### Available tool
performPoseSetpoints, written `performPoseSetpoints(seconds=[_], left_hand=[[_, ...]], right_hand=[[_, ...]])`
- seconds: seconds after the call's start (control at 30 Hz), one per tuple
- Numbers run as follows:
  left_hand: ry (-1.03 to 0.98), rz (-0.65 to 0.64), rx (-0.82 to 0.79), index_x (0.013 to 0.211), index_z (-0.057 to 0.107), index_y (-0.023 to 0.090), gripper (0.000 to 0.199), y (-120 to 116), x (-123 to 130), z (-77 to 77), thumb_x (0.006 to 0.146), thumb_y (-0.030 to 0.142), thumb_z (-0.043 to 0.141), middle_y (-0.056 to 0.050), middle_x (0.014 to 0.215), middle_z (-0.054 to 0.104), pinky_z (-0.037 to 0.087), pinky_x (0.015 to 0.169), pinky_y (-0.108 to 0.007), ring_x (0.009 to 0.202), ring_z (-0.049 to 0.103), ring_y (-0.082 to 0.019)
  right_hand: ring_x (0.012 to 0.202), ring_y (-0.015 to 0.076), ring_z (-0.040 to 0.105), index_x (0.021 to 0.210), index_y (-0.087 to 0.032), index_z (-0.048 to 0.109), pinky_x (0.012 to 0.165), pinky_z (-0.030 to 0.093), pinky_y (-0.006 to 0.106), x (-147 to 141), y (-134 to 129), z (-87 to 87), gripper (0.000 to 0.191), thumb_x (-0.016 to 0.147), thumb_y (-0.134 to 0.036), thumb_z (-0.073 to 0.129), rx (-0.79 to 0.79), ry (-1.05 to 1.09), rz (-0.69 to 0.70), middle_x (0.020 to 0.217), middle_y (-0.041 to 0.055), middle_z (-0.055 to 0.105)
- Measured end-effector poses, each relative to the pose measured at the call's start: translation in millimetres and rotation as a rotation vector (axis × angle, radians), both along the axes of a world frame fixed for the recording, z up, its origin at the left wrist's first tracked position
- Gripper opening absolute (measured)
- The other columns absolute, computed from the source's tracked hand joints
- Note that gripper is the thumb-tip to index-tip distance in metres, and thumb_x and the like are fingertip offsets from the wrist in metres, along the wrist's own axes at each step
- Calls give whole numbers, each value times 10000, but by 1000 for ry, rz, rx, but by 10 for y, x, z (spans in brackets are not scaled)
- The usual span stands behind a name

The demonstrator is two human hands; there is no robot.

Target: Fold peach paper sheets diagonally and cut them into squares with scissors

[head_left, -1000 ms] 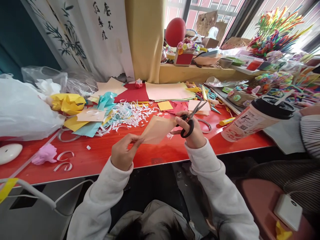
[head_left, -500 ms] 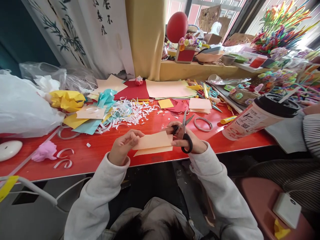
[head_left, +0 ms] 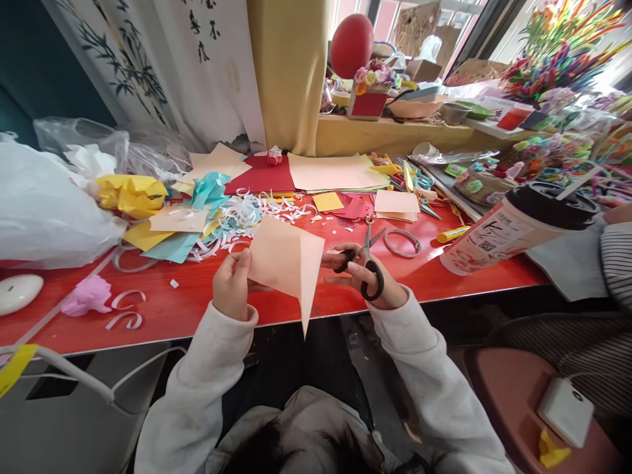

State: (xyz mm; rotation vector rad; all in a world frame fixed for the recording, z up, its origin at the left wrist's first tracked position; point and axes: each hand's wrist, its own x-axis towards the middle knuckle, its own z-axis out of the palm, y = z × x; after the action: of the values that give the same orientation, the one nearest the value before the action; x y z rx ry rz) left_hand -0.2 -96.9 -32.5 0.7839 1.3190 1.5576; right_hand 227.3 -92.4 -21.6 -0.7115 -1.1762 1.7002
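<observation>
Pinched at its left edge by my left hand (head_left: pixel 231 282) is a sheet of peach paper (head_left: pixel 277 255), thumb on top. The sheet is creased, and its right part folds down to a point over the table edge. My right hand (head_left: pixel 372 280) is just right of the paper, apart from it, with black-handled scissors (head_left: pixel 368 253) hooked on its fingers. The blades are parted and point away from me. Some right fingers reach toward the paper.
White paper shreds (head_left: pixel 241 220), crumpled yellow paper (head_left: pixel 132 195) and a plastic bag (head_left: pixel 49 204) lie left on the red table (head_left: pixel 192 306). A tape ring (head_left: pixel 402 243), a lidded cup (head_left: pixel 513 227) and peach sheets (head_left: pixel 396 204) are at the right. Another person's striped sleeve (head_left: pixel 618 260) shows far right.
The peach paper has been turned and partly opened out, now held by my left hand alone. My right hand has let go of its right edge and keeps the scissors.
</observation>
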Motion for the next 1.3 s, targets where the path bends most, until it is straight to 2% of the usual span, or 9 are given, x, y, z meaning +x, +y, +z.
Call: performPoseSetpoints(seconds=[0.17,0.37,0.53,0.67,0.8,0.9,1.0,1.13,1.3], left_hand=[[98,93,54,864,530,187,353,-46,-2,-57,703,493,600,32,649,536,413,341,-180,433,526,-89],[440,206,205,820,588,166,264,-237,145,58,770,424,561,49,590,474,352,403,-126,448,418,-31],[1,309,186,855,562,169,283,-417,174,-46,717,406,632,13,706,566,468,466,-173,598,575,-100],[-68,184,51,892,555,166,369,-552,7,-102,623,352,727,5,700,613,509,492,-191,598,610,-119],[-192,-210,-137,1003,549,187,533,-595,-138,81,526,252,778,-40,789,676,550,544,-262,730,662,-217],[-208,-346,-216,1014,601,170,496,-577,-115,226,557,290,751,-85,914,694,564,646,-318,846,658,-271],[-175,-350,-166,999,645,160,496,-566,-18,247,534,284,768,-87,992,690,532,803,-360,971,619,-296],[-150,-354,-134,849,697,151,405,-531,47,112,481,285,801,-92,924,709,512,834,-412,939,630,-303],[246,-139,-91,746,717,159,340,-360,-11,-67,505,390,781,-83,872,718,500,827,-402,923,630,-303]], right_hand=[[1134,236,489,1061,-261,449,844,484,454,-92,-209,-110,521,639,-403,720,63,37,-164,1114,58,567],[871,170,594,1011,-207,501,813,482,328,-391,-310,-298,476,608,-284,743,125,-185,-621,960,31,607],[505,88,511,841,-188,536,470,434,215,-381,-243,-308,241,664,-265,680,59,-119,-819,620,-46,550],[402,68,463,813,-194,534,381,392,200,-219,-231,-176,208,667,-237,677,122,-156,-783,556,-70,524],[420,81,503,802,-210,548,372,424,208,-90,-252,12,210,656,-224,699,209,-176,-758,595,-63,546],[378,80,473,769,-211,554,339,390,209,-45,-271,118,207,646,-245,717,260,-210,-642,540,-70,511],[360,78,457,777,-213,558,330,366,209,-31,-286,165,219,643,-274,720,260,-232,-573,525,-68,517],[357,75,446,765,-214,535,343,351,204,-32,-248,135,218,660,-299,706,248,-251,-638,503,-74,523],[422,76,477,699,-186,524,399,379,199,9,-31,12,278,593,-301,755,251,-346,-757,508,-69,512]])
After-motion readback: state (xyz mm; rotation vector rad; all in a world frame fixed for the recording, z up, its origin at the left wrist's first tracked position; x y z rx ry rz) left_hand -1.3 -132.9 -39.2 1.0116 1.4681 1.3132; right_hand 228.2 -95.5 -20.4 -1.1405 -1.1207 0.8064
